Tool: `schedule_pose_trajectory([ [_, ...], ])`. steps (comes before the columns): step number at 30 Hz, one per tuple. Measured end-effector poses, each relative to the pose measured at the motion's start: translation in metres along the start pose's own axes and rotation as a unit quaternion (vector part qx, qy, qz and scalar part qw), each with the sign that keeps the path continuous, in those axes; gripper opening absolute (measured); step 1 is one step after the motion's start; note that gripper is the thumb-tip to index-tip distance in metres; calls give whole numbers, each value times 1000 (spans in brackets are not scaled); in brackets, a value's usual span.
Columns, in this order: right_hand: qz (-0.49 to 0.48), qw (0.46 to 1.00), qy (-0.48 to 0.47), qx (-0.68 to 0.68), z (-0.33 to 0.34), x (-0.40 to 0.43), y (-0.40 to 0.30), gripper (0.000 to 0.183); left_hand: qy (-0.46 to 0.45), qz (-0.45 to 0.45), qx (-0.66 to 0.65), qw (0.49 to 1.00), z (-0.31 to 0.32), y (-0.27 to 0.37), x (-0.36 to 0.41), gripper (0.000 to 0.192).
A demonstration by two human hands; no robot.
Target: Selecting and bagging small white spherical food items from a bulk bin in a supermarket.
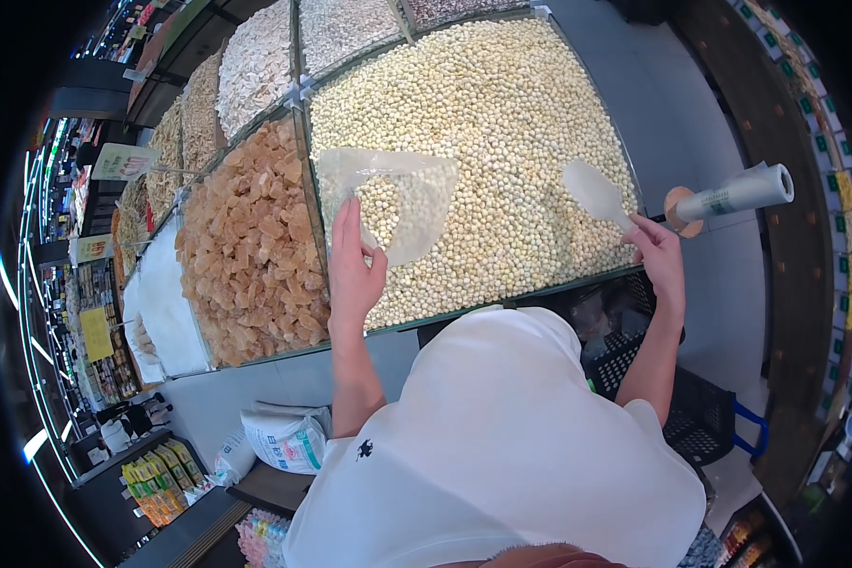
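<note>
A wide bin of pale yellow dried peas (497, 106) lies before me. My left hand (355, 259) is at a translucent plastic bag (426, 206), its fingers along the bag's near left side and its thumb apart. Some peas show in an opening at the bag's middle; whether they are inside it I cannot tell. My right hand (653, 245) grips the handle end of a whitish translucent plastic scoop (593, 188), whose bowl rests on or just over the peas at the bin's right side.
Left of the peas is a bin of amber rock sugar lumps (255, 241). A plastic bag roll (738, 193) stands on a holder at the bin's right edge. A black shopping basket (696, 419) is below right; filled white sacks (284, 437) lie below left.
</note>
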State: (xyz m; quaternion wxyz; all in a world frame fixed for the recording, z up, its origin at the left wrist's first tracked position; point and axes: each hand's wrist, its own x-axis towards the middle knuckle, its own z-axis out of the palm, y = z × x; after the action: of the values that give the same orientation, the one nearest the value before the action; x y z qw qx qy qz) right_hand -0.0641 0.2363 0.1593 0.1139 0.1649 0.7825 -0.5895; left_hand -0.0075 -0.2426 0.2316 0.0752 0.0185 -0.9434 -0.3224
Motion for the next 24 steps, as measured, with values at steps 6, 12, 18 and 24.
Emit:
schedule_pose_trajectory([
  [6,38,997,20,-60,-18,9,42,41,-4,-15,-15,1000,0,2,-4,81],
  [12,11,996,-19,-83,-8,26,63,43,1,-21,-4,1000,-1,8,-6,82],
  [18,14,997,-28,-74,7,34,56,41,2,-28,-2,1000,-2,9,-7,82],
  [24,24,999,-19,-29,19,46,58,40,4,-32,6,999,0,4,-8,82],
])
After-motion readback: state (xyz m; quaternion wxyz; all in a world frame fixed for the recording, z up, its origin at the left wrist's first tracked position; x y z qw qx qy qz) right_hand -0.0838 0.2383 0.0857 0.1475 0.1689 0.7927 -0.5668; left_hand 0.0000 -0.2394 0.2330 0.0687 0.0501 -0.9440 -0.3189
